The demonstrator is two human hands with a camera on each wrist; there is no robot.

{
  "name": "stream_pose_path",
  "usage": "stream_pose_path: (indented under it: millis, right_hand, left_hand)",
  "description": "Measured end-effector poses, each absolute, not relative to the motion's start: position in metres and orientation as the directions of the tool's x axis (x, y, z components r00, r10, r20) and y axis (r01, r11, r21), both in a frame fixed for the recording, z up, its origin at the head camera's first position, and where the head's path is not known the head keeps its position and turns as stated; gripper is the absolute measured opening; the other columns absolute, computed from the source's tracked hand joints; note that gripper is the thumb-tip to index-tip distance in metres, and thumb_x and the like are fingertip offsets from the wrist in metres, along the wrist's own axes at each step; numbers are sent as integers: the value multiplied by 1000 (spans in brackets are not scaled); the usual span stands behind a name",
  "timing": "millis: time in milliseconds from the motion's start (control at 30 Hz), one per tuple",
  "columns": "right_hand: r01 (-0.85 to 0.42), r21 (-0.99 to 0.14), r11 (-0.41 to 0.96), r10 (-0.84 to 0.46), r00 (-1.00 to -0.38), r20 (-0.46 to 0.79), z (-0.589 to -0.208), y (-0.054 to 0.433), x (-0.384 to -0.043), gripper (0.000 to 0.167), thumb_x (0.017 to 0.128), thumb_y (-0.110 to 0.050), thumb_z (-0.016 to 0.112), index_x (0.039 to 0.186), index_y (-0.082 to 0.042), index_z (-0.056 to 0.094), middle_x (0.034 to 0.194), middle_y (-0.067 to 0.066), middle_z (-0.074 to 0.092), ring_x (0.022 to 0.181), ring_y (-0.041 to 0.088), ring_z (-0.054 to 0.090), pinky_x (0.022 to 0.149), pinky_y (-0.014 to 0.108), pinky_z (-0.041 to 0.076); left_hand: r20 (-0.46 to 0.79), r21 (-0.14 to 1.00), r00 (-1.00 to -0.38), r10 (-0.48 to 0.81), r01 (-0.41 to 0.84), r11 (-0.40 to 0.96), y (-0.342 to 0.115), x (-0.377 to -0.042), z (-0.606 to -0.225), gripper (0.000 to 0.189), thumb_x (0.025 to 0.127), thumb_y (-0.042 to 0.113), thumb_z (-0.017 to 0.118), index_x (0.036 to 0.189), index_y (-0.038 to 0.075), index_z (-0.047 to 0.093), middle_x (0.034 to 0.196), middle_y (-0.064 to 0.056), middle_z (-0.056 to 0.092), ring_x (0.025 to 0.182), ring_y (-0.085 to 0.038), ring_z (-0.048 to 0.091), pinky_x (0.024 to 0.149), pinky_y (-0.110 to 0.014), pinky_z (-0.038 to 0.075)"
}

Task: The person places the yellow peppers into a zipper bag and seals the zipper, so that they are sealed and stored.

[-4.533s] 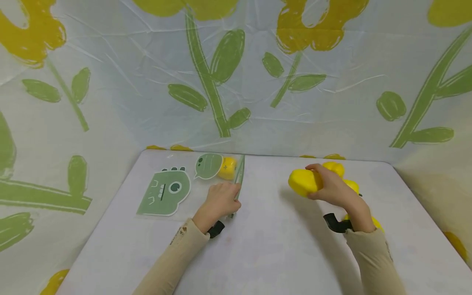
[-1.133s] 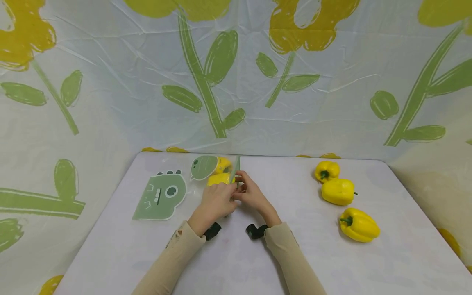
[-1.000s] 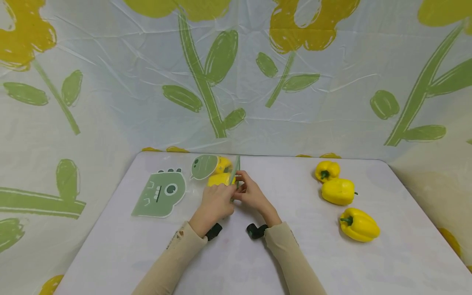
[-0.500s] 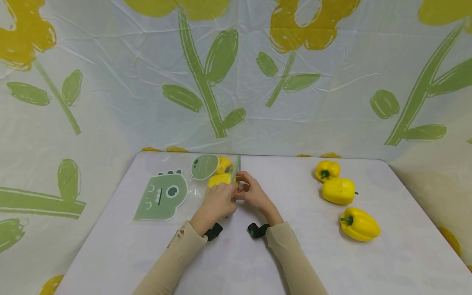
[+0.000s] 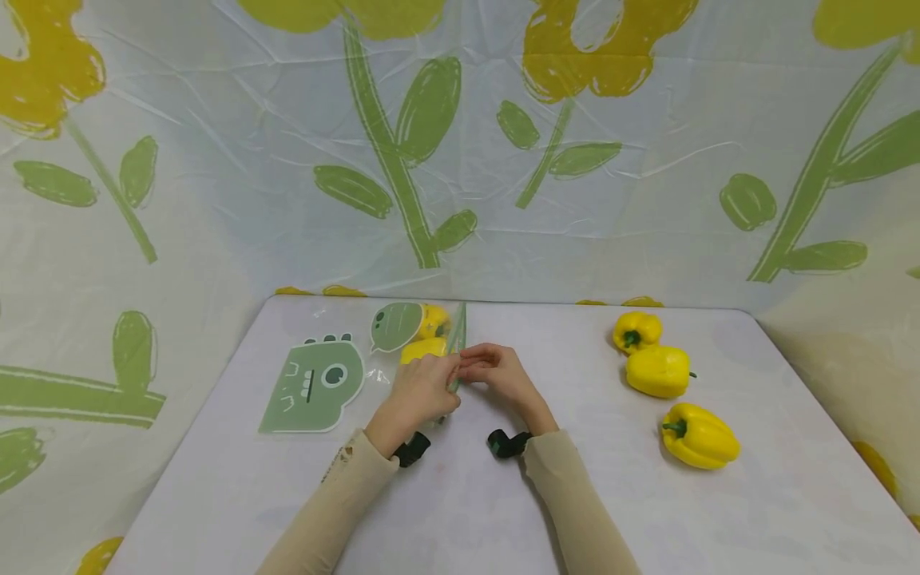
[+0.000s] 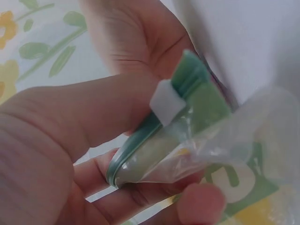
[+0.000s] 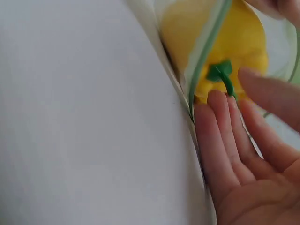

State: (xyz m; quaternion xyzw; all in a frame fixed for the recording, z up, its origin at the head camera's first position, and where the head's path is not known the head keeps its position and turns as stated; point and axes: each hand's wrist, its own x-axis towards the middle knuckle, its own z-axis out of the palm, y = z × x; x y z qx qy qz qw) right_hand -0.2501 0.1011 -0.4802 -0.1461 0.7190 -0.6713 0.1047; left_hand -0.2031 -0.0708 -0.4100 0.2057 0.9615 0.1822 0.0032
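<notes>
Straight fingers [image 7: 212, 145] of the right hand [image 5: 506, 382], thumb apart, lie at the mouth of a clear bag [image 5: 312, 391]; a yellow pepper [image 7: 246, 40] sits just inside. The left hand [image 5: 418, 397] grips the bag's green rim [image 6: 133, 147]. The film is probably limp and slippery, best held there; the pepper, likely light and firm, by its body. Beneath, white tabletop [image 5: 525, 511]; around, flowered cloth [image 5: 266, 96].

Bag [image 5: 316, 391] — no readable words, no numbers
</notes>
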Motion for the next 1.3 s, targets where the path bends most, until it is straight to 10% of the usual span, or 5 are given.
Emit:
stream_pose_path:
  millis: [267,1300]
  right_hand:
    - [-74,-997,31,-262,-963,63,-486,96,-252,16,86,9,65,100,17,68,88,19,72,69,14,69,70,31,57]
    - [-60,-998,28,-177,-983,54,-485,82,-249,19,85,9,65,103,15,67,83,11,73,65,8,64,63,24,53]
  left_hand:
    - [69,348,-907,416,412,842,-71,-203,-412,19,71,7,71,75,12,53,59,4,39,57,-15,45,53,-30,31]
    - [49,339,-918,395,387,858,-68,-204,-414,30,73,15,77,73,18,47,61,2,45,58,-17,49,52,-33,34]
